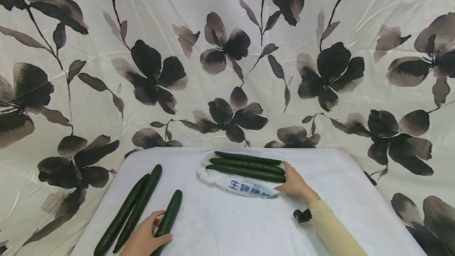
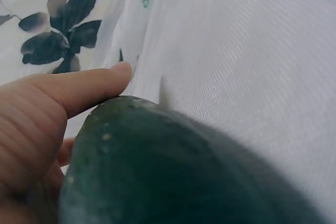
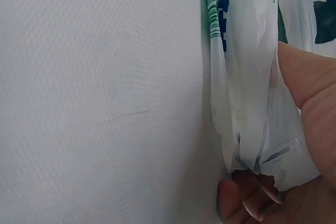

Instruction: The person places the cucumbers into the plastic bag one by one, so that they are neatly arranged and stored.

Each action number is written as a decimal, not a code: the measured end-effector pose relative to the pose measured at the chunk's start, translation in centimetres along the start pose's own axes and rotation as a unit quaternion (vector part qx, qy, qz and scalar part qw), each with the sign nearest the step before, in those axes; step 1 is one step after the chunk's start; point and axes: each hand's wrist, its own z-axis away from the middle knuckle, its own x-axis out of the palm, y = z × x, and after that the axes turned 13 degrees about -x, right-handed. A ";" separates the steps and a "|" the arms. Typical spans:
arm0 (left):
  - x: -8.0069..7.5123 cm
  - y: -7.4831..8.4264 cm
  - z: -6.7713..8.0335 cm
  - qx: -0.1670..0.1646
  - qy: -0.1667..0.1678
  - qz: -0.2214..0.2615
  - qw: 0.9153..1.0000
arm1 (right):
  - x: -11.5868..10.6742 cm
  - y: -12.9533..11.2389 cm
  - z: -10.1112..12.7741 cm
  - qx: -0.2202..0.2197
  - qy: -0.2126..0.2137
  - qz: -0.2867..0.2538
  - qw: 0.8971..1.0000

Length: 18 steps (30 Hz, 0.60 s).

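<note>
My left hand (image 1: 145, 234) grips a dark green cucumber (image 1: 170, 214) near the table's front, fingers on one side and thumb on the other. In the left wrist view the cucumber (image 2: 157, 166) looms large and blurred beside the thumb. Two more cucumbers (image 1: 129, 208) lie side by side to the left of that hand. Farther back, three cucumbers (image 1: 249, 167) lie together at a white plastic bag (image 1: 220, 185) with blue printed characters. At their right end my right hand (image 1: 296, 183) holds the bag's edge. The right wrist view shows the gathered plastic bag (image 3: 249, 93) between thumb and fingers; some fingertips are hidden.
A white cloth covers the table (image 1: 231, 224). Behind it hangs a pale curtain (image 1: 270, 102) with dark flowers. A small black device (image 1: 302, 215) sits by the right wrist.
</note>
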 end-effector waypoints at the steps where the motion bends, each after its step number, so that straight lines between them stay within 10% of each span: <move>1: 0.0 0.1 0.0 -0.002 0.001 -0.001 1.000 | 0.0 0.1 0.0 0.000 0.001 0.002 1.000; 18: 0.5 0.8 0.2 0.014 0.006 0.043 0.999 | -0.1 0.2 0.2 0.003 -0.008 0.002 1.000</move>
